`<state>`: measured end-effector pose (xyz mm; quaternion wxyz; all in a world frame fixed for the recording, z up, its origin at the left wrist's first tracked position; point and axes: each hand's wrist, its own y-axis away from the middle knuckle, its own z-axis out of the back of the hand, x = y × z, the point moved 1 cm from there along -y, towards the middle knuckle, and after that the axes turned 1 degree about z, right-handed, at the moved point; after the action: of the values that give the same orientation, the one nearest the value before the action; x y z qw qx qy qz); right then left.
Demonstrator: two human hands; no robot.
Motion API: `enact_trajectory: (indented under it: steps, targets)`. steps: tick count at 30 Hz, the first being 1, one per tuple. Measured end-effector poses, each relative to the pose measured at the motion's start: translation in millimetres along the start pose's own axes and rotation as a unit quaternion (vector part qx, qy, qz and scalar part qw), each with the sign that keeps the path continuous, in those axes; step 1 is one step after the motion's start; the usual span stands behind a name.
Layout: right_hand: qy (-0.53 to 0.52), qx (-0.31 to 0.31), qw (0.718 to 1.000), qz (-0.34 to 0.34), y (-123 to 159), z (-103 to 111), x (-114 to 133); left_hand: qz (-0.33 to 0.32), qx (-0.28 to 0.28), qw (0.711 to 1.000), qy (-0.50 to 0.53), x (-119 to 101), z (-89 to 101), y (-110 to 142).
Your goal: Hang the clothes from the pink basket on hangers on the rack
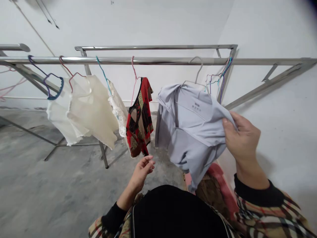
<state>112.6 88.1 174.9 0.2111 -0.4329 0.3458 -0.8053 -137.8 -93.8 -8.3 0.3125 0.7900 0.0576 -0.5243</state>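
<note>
A light grey jacket (198,122) hangs from a grey wire hanger (198,71) hooked over the metal rail. Its neck opening faces me, with small printing inside. My right hand (241,135) is closed on the jacket's right side, thumb in front, pulling the cloth outward. My left hand (144,170) is low, left of the jacket, fingers loosely bent and a little apart, with nothing visible in them. Just above it is the lower edge of a red patterned top (140,119) on a pink hanger (134,71).
Along the rail (168,60) hang a white lace garment (119,109), a cream top (95,109) and a white top (59,115). Several bare hangers (219,79) cluster to the right. Below the jacket stands a pink container (218,172) with dark cloth inside. A white wall (284,125) rises at right.
</note>
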Motion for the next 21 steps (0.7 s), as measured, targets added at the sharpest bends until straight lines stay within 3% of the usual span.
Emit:
enact_trajectory:
  steps: [4,9,15,18,21]
  targets:
    - [-0.031,-0.014,0.997,0.063,-36.9,-41.1,9.9,-0.011,0.018,0.999,-0.029,-0.5,3.5,1.6]
    - [-0.016,0.008,0.997,0.073,-64.8,-99.1,16.0,0.004,0.0,1.0,-0.015,5.4,14.8,0.9]
    - [0.016,0.101,0.994,0.034,-39.6,-154.6,36.0,0.029,-0.004,1.0,0.006,13.4,24.9,-2.2]
    - [-0.004,0.137,0.99,0.025,-20.9,-170.2,42.0,0.036,0.005,0.999,0.006,15.7,29.4,-4.8]
    - [-0.045,0.146,0.987,0.059,-9.6,-175.2,44.2,0.042,0.017,0.999,-0.002,16.9,33.5,-9.0]
